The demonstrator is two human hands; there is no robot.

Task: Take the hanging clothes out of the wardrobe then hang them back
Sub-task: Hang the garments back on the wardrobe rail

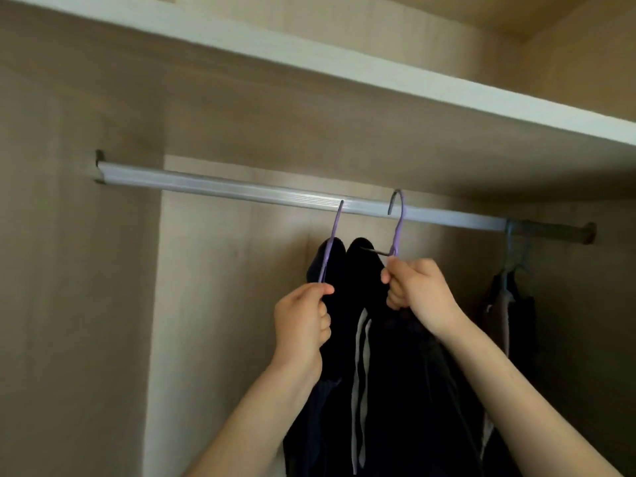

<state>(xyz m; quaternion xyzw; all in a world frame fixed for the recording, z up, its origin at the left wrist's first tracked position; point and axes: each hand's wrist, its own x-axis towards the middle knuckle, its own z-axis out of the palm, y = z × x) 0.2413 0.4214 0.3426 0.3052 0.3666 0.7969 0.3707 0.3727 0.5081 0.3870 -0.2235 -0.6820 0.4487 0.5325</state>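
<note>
Inside a pale wood-grain wardrobe [223, 304], a white-edged shelf [309, 67] runs across the top, with a ribbed silver rail [241, 191] fixed beneath it from wall to wall. Dark clothes [395, 373], trailing pale cords [361, 339], hang at the middle of the rail, below two purple hangers. A second bunch of dark and grey garments [509, 304] hangs well apart at the shadowed right end, on a blue hanger [509, 249]. The person's bare forearms reach up from below. The right hand [416, 290] is clenched around the neck of the right purple hanger [399, 222], whose hook arches over the rail. The left hand [303, 321] pinches the lower stem of the left purple hanger [332, 242], whose top meets the rail's front edge; whether that hook is fully seated cannot be told.
</note>
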